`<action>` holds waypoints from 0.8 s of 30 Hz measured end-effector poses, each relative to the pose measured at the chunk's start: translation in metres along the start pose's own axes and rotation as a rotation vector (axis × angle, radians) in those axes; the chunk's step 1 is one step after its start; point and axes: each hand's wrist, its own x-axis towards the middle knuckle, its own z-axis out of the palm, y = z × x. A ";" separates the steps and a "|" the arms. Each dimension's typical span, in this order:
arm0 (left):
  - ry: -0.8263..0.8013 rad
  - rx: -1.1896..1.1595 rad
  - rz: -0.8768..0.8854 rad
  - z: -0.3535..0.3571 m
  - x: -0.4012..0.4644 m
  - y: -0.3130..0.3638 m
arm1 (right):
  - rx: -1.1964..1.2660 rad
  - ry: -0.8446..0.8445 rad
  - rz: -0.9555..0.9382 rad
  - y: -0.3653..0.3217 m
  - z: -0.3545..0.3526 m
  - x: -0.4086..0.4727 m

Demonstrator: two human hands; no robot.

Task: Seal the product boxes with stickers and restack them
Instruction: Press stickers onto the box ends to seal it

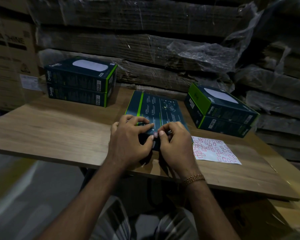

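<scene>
A dark product box point(160, 108) with a green stripe lies flat, back side up, in the middle of the wooden table point(55, 129). My left hand point(128, 141) grips its near left corner, fingers on top and thumb on the near edge. My right hand point(173, 144) pinches a small red-edged sticker point(155, 134) at the box's near top edge. A white sticker sheet point(215, 149) with several red-outlined stickers lies on the table just right of my right hand. Two boxes are stacked at the back left point(80, 82) and two at the right point(220, 111).
Shrink-wrapped stacks of flattened cardboard point(145, 49) stand right behind the table. A large brown carton point(9, 58) stands at the far left. Another carton point(275, 217) sits below the table's right end. My knees are under the near edge.
</scene>
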 end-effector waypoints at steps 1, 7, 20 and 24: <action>0.002 -0.002 0.001 0.000 0.000 0.000 | -0.001 -0.007 -0.004 0.000 0.000 0.000; 0.001 -0.003 0.004 0.000 0.000 0.000 | -0.025 0.010 -0.007 -0.001 0.001 0.001; -0.015 0.008 0.003 0.000 0.000 0.000 | -0.090 0.069 0.123 -0.014 0.006 0.006; -0.013 0.009 0.002 0.000 0.000 0.001 | -0.071 0.050 0.160 -0.014 0.006 0.011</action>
